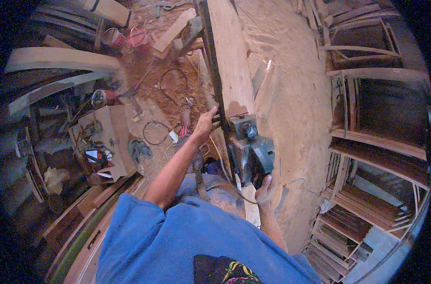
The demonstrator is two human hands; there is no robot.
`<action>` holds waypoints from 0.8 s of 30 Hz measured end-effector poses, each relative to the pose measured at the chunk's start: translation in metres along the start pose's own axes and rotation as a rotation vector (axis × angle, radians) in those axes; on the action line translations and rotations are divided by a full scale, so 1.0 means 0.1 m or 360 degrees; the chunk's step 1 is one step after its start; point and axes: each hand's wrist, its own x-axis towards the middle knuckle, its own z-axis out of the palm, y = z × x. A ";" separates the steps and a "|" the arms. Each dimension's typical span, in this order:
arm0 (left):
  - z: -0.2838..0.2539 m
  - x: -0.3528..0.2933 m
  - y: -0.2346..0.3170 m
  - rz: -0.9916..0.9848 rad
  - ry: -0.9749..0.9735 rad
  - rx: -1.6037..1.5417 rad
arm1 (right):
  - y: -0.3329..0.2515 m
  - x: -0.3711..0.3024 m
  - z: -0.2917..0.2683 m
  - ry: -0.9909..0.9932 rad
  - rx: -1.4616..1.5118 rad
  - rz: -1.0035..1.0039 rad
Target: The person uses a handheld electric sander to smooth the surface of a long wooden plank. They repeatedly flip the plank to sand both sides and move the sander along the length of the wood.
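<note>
A dark green and grey electric planer (pixel 258 154) with a blue-topped knob rests on a long pale wooden plank (pixel 230 61) that runs away from me. My right hand (pixel 266 189) is closed at the planer's rear end. Its thumb shows, but the machine hides most of the fingers. My left arm reaches forward, and my left hand (pixel 207 124) grips the dark strip (pixel 212 52) along the plank's left side, level with the planer's front. A cord (pixel 246 198) trails from the planer's rear toward my body.
Wood shavings and sawdust (pixel 291 94) cover the floor on the right. Wooden frames (pixel 376 132) stack along the right side. On the left lie red buckets (pixel 138 39), a wooden box (pixel 115 137), curved timber (pixel 64 59) and loops of cable (pixel 156 132). Sandals (pixel 139 150) lie near the box.
</note>
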 end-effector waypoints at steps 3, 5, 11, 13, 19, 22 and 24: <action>0.03 -0.01 0.04 -0.0021 0.0030 -0.0069 | -0.02 0.45 0.12 0.0014 -0.0353 -0.0146; 0.04 -0.04 0.03 -0.0011 0.0063 -0.0057 | -0.23 0.95 0.41 -0.0002 -0.0399 -0.0138; -0.08 0.10 -0.01 -0.0093 -0.0019 -0.0040 | -0.60 2.39 1.17 -0.0016 -0.0326 -0.0269; -0.14 0.11 -0.05 -0.0124 -0.0053 -0.0159 | -0.53 2.28 1.13 -0.0039 -0.0253 -0.0233; -0.34 0.19 -0.11 -0.0205 -0.0221 -0.0366 | -0.03 0.45 0.35 -0.0067 -0.0015 -0.0106; -0.36 0.18 -0.10 -0.0258 -0.0317 -0.0369 | 0.07 -0.11 0.08 -0.0169 0.0002 0.0018; -0.32 0.11 -0.05 -0.0288 -0.0277 -0.0402 | 0.11 -0.07 0.10 -0.0135 -0.0079 -0.0086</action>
